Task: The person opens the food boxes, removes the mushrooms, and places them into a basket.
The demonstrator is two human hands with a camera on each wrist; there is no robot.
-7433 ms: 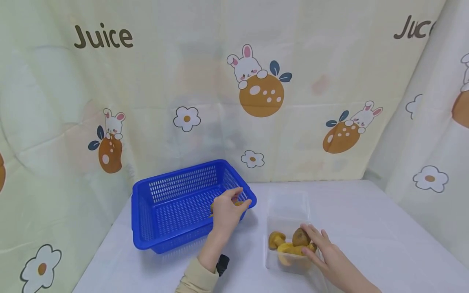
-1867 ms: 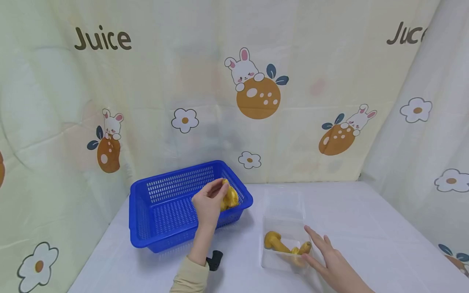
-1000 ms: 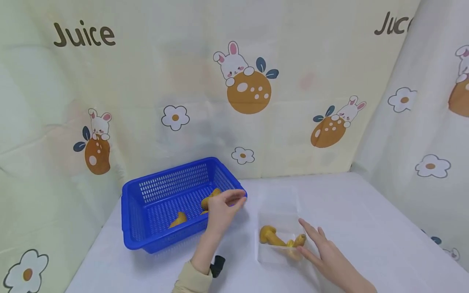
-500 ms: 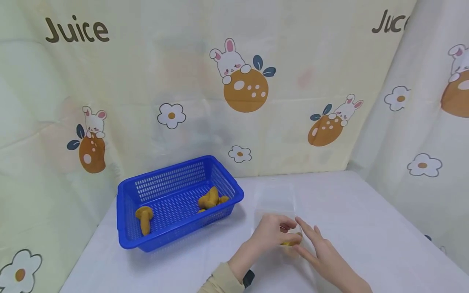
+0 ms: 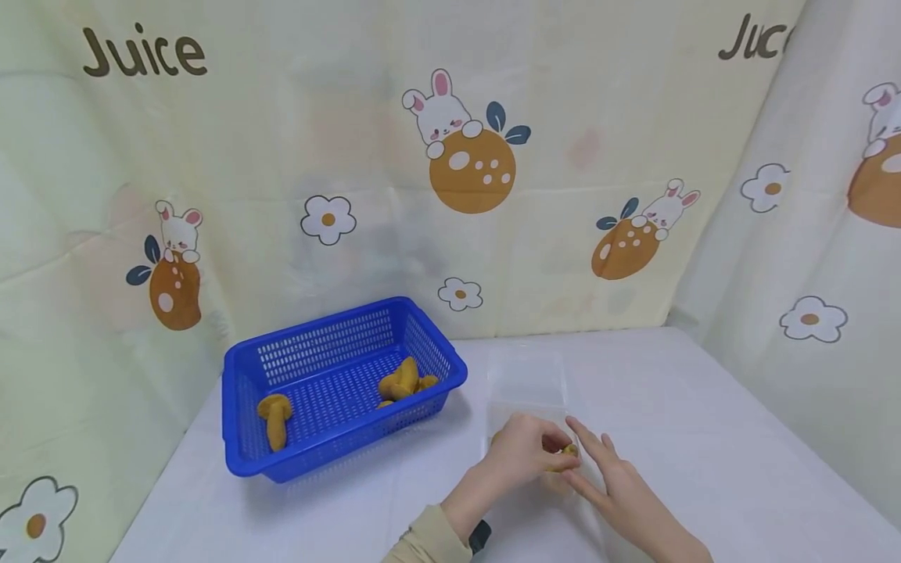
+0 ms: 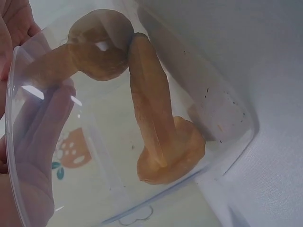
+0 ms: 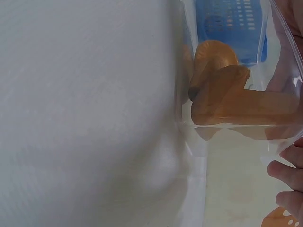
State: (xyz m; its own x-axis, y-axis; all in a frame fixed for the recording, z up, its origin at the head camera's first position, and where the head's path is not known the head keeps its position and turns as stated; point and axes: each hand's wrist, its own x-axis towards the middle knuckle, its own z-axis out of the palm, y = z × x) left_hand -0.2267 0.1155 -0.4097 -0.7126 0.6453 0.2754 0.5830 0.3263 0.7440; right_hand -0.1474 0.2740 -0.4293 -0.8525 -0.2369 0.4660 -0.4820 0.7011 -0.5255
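Note:
My left hand reaches into the clear plastic box, its thumb and fingers pinching a brown-yellow mushroom. Through the box wall, the left wrist view shows this mushroom with its stem towards the fingers. A second mushroom lies beside it, cap down in that view; the left hand mostly covers it in the head view. My right hand rests against the box's right side with fingers and thumb spread. Its fingers also show at the right wrist view's edge.
A blue perforated basket stands to the left. One mushroom lies at its left end, and several clustered mushrooms lie at its right. The box's clear lid lies folded back behind it. A patterned curtain hangs behind the table.
My left hand has moved from the basket to the box and now pinches a mushroom there. Mushrooms have gone from box to basket. My right hand has stayed at the box's side.

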